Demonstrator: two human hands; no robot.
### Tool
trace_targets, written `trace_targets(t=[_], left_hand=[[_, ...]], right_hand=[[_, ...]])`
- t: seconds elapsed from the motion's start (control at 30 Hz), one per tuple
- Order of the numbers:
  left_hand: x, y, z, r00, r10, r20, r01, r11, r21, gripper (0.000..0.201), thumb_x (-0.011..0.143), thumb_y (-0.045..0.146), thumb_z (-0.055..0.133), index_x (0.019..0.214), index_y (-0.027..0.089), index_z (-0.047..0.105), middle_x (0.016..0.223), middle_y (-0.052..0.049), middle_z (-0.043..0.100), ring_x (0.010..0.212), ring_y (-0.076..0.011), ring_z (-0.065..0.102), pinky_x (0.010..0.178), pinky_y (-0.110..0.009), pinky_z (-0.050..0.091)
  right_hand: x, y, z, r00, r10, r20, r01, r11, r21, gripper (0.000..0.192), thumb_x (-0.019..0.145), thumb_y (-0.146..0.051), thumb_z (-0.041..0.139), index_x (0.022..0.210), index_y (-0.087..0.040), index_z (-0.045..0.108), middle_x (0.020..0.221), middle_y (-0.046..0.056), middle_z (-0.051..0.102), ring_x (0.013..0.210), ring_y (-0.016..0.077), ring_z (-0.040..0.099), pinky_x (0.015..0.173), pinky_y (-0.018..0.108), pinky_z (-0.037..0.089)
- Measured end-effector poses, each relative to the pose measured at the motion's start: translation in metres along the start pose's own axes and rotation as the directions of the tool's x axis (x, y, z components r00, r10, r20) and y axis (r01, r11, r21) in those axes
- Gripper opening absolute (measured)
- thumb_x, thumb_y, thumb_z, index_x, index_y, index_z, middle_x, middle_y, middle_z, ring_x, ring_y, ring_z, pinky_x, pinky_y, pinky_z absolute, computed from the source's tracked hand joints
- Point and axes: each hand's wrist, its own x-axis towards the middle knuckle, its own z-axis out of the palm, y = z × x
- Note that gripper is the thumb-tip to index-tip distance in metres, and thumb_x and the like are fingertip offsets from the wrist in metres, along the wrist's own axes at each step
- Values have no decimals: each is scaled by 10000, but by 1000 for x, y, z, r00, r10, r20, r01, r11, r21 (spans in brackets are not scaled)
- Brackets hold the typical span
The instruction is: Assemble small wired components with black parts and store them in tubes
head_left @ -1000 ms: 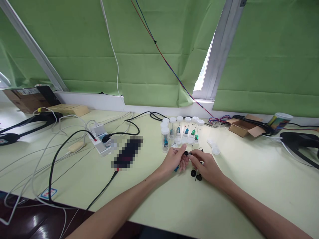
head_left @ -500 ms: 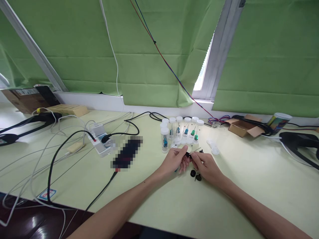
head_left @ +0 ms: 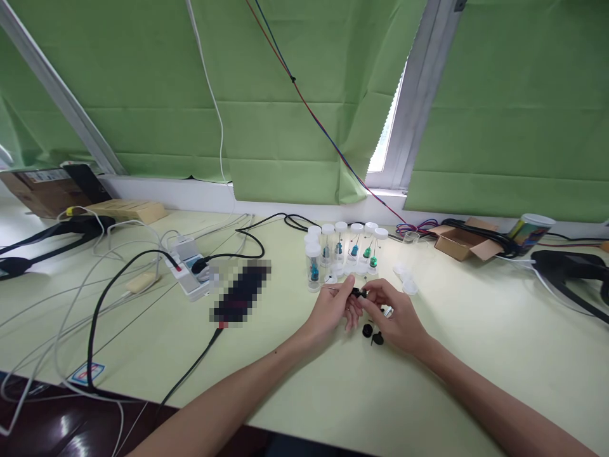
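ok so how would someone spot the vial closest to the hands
Look at the pale green table under the window, where a row of clear white-capped vials stands just beyond the left hand and right hand. The nearest vial stands at the row's left end, forward of the others, holding a blue piece.

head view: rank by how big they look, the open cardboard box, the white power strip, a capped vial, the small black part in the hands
1. open cardboard box
2. white power strip, close to the box, unsure
3. capped vial
4. small black part
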Motion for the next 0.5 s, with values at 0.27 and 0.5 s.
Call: trace_targets(t=[0.27,0.5], left_hand=[[5,-6,-8,1000,-2,29,0,998,58,611,838,653,498,553,118,575,501,-38,561,352,-95,489,335,-212,329],[10,-11,-16,1000,-3,5,2,985,174,657,853,665,456,503,121,572,436,-33,537,313,-90,462,331,-217,308]], right_hand=[[2,1,-1,997,57,46,-52,993,-105,164,949,-342,489,917,-192,546,618,-27,530,536,124,469,518,256,403],[2,1,0,988,114,105,-103,989,-110,207,964,-372,456,919,-198,557,596,-37,514,515,122,451,515,255,387]])
